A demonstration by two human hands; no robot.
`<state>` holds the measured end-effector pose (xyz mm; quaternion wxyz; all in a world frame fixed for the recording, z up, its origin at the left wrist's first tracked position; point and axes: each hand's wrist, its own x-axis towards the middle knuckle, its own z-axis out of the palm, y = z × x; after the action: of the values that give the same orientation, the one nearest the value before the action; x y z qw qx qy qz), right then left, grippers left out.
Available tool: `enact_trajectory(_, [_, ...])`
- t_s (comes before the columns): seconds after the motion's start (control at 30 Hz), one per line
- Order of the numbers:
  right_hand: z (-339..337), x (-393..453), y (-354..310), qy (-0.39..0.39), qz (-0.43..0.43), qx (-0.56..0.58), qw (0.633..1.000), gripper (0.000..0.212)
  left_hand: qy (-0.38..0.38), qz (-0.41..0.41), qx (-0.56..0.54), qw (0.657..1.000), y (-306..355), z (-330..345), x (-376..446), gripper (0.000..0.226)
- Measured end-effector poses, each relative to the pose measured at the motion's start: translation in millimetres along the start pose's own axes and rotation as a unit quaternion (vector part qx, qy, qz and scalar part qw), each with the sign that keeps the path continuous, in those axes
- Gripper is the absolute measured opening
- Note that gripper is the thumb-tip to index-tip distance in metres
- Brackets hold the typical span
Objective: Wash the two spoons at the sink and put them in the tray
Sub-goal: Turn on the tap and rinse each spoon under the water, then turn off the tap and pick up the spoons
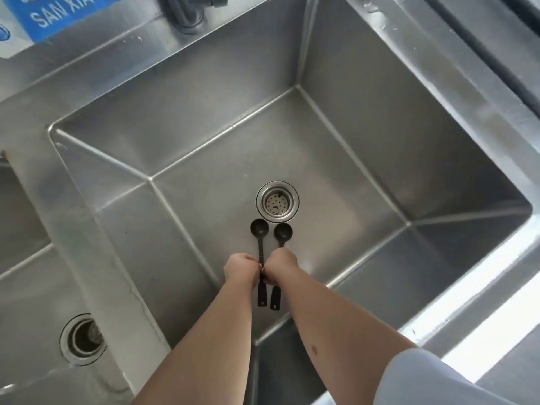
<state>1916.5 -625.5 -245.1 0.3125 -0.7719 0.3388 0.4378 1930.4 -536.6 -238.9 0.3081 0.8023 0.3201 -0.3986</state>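
Both hands [260,266] grip two spoons [270,232]; label [55,16] reads "SAN XIA".

Steel counter [467,118] w/ blue label [55,16] at back, 2nd basin [35,287] left, bright glare on right rim.

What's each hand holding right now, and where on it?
Left hand holds the left black spoon and right hand the right black spoon, each by mid-handle; bowls point toward the drain, handle ends stick out behind the hands.
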Motion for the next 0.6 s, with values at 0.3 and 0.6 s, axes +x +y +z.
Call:
enact_trajectory(0.3, [-43.7, -60.5, -22.8, 0.020, -0.112, -0.060, 0.992, 0.023, 0.005, 0.115, 0.106, 0.988, 26.4, -53.1, -45.5, 0.045])
enact_trajectory(0.6, [-55.7, -202.3, -91.7, 0.153, -0.315, -0.166, 0.922, 0.068, 0.140, 0.385, 0.117, 0.905, -13.6, -213.1, -157.0, 0.066])
